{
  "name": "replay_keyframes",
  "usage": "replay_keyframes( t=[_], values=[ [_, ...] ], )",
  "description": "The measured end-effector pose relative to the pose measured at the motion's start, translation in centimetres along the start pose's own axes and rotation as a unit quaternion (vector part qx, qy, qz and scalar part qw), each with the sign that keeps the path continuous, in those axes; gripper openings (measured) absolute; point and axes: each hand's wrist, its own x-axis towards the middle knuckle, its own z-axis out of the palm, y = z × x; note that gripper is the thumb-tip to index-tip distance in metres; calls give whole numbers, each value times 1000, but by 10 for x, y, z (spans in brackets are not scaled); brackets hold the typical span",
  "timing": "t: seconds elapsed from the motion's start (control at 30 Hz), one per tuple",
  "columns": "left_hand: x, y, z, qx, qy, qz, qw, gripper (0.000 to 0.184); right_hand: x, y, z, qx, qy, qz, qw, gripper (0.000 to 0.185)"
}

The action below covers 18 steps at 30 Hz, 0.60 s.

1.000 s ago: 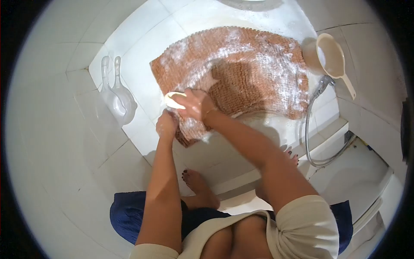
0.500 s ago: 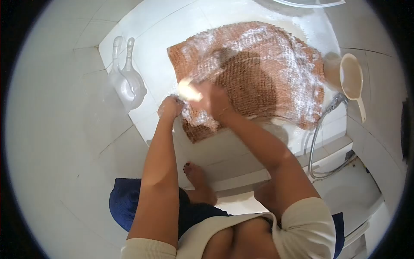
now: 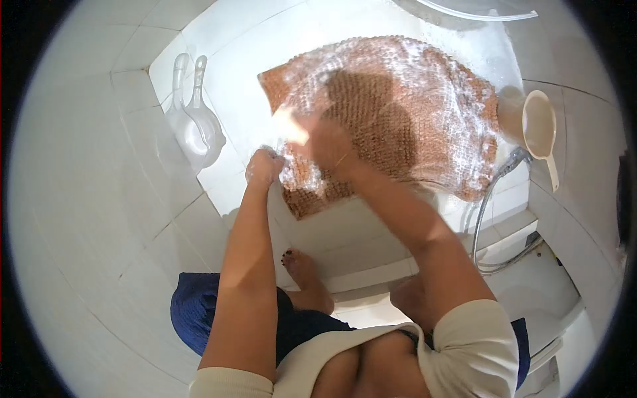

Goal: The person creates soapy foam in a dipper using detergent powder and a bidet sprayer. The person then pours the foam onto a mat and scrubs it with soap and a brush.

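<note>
A brown ribbed bath mat lies spread on the white tiles, streaked with white soap foam. My left hand is closed at its left edge, fingers curled on the rim of the mat, with suds on the knuckles. My right hand, smeared by motion, is over the left part of the mat. It grips a pale oblong block, too bright and blurred to show whether it is a brush. The hand's shadow falls across the middle of the mat.
Two whitish dippers lie nested by the left wall. A cream dipper is at the right, above a shower head with its metal hose. A clear curved rim shows at the top. My bare foot is below the mat.
My right hand has shifted slightly with the pale block, still over the left part of the mat. My left hand stays at the edge. The view has moved a little.
</note>
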Motion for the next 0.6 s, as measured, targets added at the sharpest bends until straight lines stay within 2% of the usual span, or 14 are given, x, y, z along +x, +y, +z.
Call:
replay_keyframes(
  t=[0.03, 0.07, 0.1, 0.13, 0.2, 0.23, 0.27, 0.33, 0.37, 0.4, 0.43, 0.5, 0.57, 0.6],
  values=[
    [-2, 2, 2, -26, 30, -3, 999, 30, 4, 1, -8, -4, 2, 0, 1000, 42],
    [-2, 2, 5, -51, 61, -11, 997, 30, 12, -1, -20, -45, -140, 5, 989, 40],
    [-1, -5, 7, -65, 41, -1, 997, 27, 15, -5, -24, -85, -283, 11, 955, 40],
    [-2, -6, 6, -66, 38, -9, 997, 27, 23, 17, -32, -88, -282, -15, 955, 42],
    [-3, -1, -4, -27, -43, -38, 998, 28, 58, 95, -58, -64, -179, 28, 981, 46],
    [-4, 0, -4, -28, -27, -39, 998, 26, 68, 123, -69, -79, -128, 47, 987, 48],
    [-7, -1, -2, -26, -30, -41, 998, 26, 77, 120, -92, -190, -55, 77, 977, 49],
    [-1, 2, -3, -43, -37, -48, 997, 27, 78, 131, -71, -138, 44, 30, 989, 50],
    [3, -4, 1, -59, -37, -44, 997, 27, 75, 99, -74, -22, -25, 131, 991, 50],
    [1, -1, -4, -62, -30, -45, 997, 27, 64, 52, -74, 94, -96, 229, 964, 50],
    [-4, 3, -7, -60, -30, -46, 997, 27, 53, 21, -64, -11, -221, 87, 971, 49],
    [-4, 5, -5, -83, -40, -49, 995, 28, 42, 10, -31, -114, -336, -60, 933, 49],
    [-5, 1, 2, -61, -25, -47, 997, 29, 50, 14, -1, -96, -269, -217, 934, 52],
    [-3, -1, 3, -46, -11, -44, 998, 29, 69, 22, 0, -161, -216, -188, 944, 53]
  ],
)
